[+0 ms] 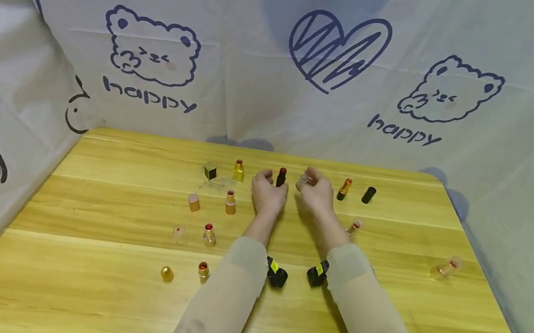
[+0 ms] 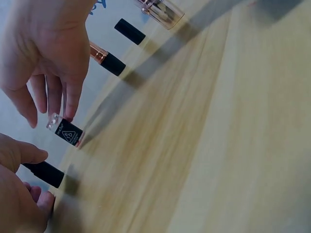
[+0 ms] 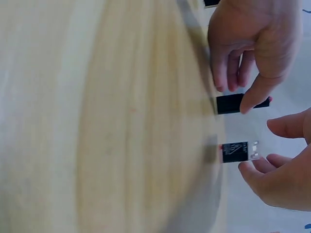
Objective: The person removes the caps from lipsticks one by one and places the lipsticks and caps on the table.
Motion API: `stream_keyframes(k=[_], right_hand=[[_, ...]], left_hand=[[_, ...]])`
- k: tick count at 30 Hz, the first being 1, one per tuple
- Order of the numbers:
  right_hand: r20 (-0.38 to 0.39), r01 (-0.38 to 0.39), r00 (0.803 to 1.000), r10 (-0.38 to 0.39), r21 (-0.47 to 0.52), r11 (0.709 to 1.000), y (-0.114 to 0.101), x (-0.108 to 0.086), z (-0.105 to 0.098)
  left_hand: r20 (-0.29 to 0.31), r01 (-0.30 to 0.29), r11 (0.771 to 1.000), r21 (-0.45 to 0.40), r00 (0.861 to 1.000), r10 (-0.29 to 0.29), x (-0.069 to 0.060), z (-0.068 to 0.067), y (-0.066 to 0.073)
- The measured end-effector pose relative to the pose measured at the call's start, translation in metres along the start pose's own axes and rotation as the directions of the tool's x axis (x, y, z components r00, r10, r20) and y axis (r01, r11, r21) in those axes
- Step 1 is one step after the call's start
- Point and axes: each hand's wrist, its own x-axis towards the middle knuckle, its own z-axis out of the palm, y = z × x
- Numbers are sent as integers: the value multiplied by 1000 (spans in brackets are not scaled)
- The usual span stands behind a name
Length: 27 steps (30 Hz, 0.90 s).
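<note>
A black lipstick with a dark red tip stands upright near the table's far edge. My left hand is around it with fingers and thumb apart; in the right wrist view the thumb overlaps the black tube, and contact is hard to tell. To its right stands a clear cap with a black label. My right hand is at this cap, fingertips close against its top end and thumb held away. In the left wrist view the right hand reaches down to the labelled cap.
Left of the hands stand several lipsticks, among them a yellow-based one, with caps such as a gold cap. To the right are a black-and-copper lipstick, a black cap and a clear-topped lipstick. A printed cloth hangs behind.
</note>
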Motion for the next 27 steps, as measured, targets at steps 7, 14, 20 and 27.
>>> stream_keyframes(k=[7,14,20,27], right_hand=[[-13,67,998,-66,41,997,-14,-19,-9],[-49,136,990,-133,68,988,-23,-33,-24],[-81,216,975,-206,140,966,-29,-46,-38],[-165,315,943,-290,159,935,-26,-65,-60]], left_hand=[[10,-15,1000,-10,1000,15,-10,-2,5],[5,-29,999,-27,1000,29,-19,-6,10],[26,-64,996,-64,997,66,-30,-11,18],[70,-176,977,-121,980,185,-52,-15,30]])
